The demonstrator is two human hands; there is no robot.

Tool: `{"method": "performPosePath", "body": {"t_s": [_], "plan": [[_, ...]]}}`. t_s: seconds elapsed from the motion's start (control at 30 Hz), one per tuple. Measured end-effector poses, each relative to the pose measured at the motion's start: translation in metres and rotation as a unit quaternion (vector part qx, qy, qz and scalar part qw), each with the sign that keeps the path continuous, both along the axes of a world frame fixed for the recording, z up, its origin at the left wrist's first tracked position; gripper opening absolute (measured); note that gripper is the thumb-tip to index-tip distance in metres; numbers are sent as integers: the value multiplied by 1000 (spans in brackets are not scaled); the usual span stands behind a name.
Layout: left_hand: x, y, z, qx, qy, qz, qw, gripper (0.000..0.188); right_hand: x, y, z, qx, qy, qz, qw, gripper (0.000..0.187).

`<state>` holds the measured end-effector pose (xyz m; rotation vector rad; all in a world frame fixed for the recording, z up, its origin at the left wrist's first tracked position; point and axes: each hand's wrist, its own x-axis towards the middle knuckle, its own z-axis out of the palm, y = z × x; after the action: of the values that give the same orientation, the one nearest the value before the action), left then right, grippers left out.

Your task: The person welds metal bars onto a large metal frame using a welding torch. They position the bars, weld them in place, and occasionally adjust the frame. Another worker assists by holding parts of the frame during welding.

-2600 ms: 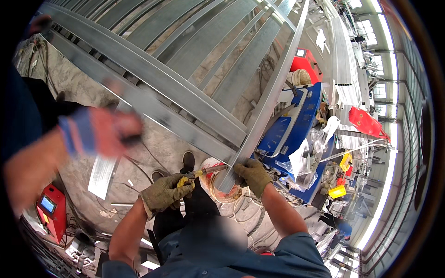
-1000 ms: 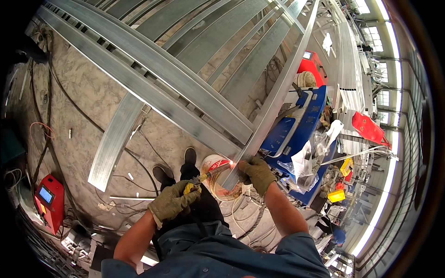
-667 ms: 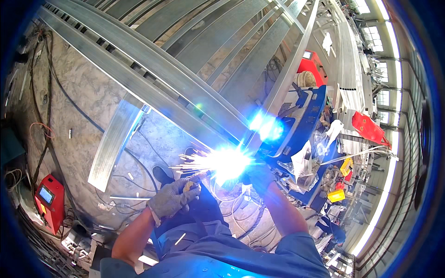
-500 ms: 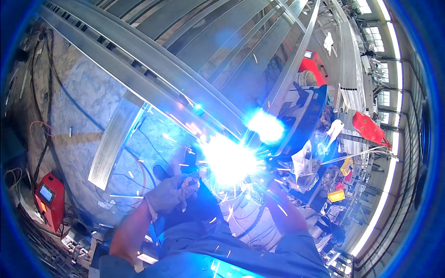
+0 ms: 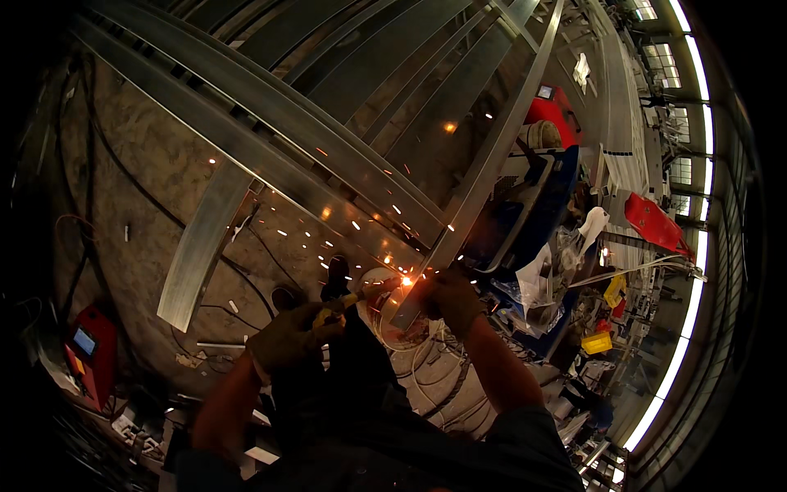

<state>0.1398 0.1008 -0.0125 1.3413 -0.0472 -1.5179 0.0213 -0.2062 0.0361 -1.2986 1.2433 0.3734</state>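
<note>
sparks (image 5: 356, 225) dot a dim workshop as i look down through the head camera at 2 gloved hands by the near corner of a slatted metal frame (image 5: 295, 119). i have the left hand (image 5: 287, 338) clamped around the yellow grip of a welding torch (image 5: 332, 316), its nozzle angled up and right to the corner where the outer rail (image 5: 246, 156) meets the slanting side bar (image 5: 488, 176), and an orange-white glow (image 5: 407, 280) burns at the tip. my right hand (image 5: 452, 303) is at the end of that side bar, across it from the nozzle, but in this dark i cannot tell whether its fingers are apart or together. a bucket (image 5: 373, 310), mostly hidden, stands beneath the corner. the bare concrete floor (image 5: 139, 197), brownish in the low light, shows between the slats and spreads out to the left, where a flat metal strip (image 5: 205, 246) lies at an angle and black cables (image 5: 135, 184) snake past. at lower left i see 1 red machine (image 5: 94, 361) with a lit screen; another red unit (image 5: 557, 115) sits beyond the frame's right edge. nearer on that side, a blue cart (image 5: 537, 201) adjoins crumpled plastic (image 5: 537, 283) and a yellow bin (image 5: 597, 342). tall windows (image 5: 662, 66) and a long strip light (image 5: 672, 361) curve along the far right.
</note>
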Motion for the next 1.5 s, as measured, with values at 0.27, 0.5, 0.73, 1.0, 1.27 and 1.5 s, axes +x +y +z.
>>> {"method": "performPosePath", "body": {"t_s": [0.27, 0.5, 0.73, 1.0, 1.27, 1.5], "plan": [[-26, 36, 35, 61, 11, 103, 993, 45, -3, -5, -3, 15, -6, 32, 999, 25], [-66, 33, 31, 13, 48, 220, 974, 39, -5, -6, -3, 12, -8, 27, 1000, 23], [-108, -13, 73, -65, 56, 284, 955, 33, -10, -12, -11, -17, 7, 75, 997, 31], [-125, -159, 177, -304, -96, 51, 946, 52, -18, -26, -23, -14, -3, 144, 989, 55], [-93, -166, 253, -363, -155, -44, 918, 61, -49, -31, -22, 68, -22, 117, 991, 46], [-9, 13, 262, 41, -394, 78, 915, 58, -51, -69, -18, 47, -57, -72, 995, 56]]}}
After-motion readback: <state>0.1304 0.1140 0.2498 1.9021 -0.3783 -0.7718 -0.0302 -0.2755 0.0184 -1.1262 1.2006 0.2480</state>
